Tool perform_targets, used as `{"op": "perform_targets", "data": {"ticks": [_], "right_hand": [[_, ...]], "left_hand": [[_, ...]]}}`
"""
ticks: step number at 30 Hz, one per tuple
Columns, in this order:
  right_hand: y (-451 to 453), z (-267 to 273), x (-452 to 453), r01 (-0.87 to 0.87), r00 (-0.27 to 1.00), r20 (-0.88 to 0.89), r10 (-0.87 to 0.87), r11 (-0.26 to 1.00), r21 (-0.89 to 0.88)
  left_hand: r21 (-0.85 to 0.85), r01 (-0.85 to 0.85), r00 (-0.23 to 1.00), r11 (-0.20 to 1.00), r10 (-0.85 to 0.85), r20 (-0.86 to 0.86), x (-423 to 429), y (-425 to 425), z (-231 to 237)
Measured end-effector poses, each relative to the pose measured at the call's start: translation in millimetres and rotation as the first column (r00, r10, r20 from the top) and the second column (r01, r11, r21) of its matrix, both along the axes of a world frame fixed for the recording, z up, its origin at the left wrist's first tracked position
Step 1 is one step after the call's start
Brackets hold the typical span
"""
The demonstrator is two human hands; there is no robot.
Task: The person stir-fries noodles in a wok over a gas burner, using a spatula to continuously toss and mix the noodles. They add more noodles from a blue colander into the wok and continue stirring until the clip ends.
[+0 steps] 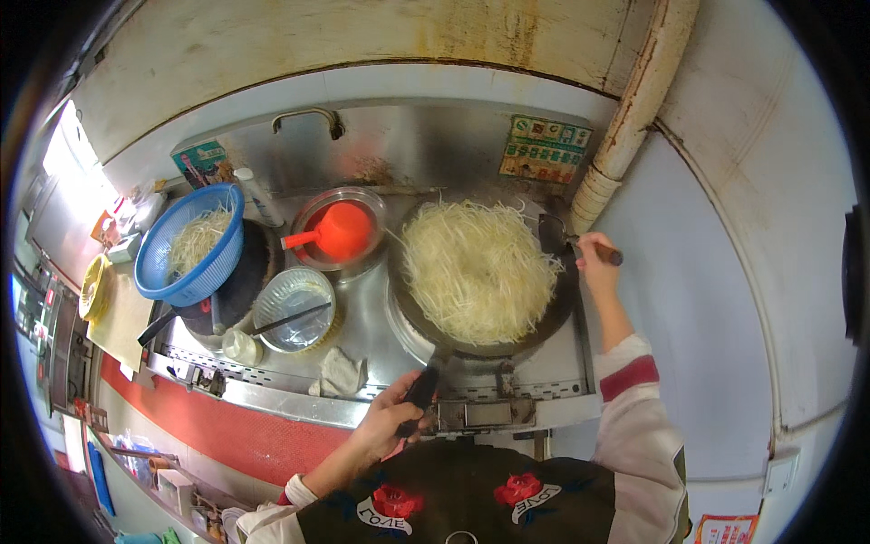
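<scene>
A large dark wok (469, 350) sits on the range, heaped with pale thin strands (482, 272) that look like bean sprouts. Its black handle (423, 389) points towards me, and my left hand (387, 416) is wrapped around it. At the wok's right rim, my right hand (598, 262) grips the wooden handle (610, 254) of a metal spatula. The spatula's dark blade (552, 232) rests at the edge of the heap, its lower part partly hidden.
Left of the wok stand a metal basin (374, 197) holding a red ladle (345, 230), and a clear bowl (292, 319). Farther left, a blue basket (194, 289) of similar strands rests on a dark pan (255, 272). A cloth (342, 372) lies near the front edge. A pipe (605, 180) rises behind right.
</scene>
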State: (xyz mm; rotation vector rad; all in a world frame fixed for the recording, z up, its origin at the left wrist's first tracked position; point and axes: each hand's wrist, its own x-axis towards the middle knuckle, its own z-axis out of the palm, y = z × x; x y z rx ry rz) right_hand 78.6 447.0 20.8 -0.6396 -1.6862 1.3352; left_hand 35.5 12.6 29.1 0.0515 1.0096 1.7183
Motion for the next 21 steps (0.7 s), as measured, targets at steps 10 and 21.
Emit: {"op": "perform_targets", "data": {"ticks": [10, 21], "right_hand": [[14, -44, -49, -0.481, 0.874, -0.18, 0.451, 0.855, -0.196], [27, 50, 6, -0.634, 0.772, 0.135, 0.621, 0.767, 0.095]], "left_hand": [[-0.078, -0.103, 0.994, 0.992, 0.106, 0.033, -8, -7, -2], [-0.16, -0.261, 0.964, 0.952, 0.265, 0.004, 0, -11, -3]]}}
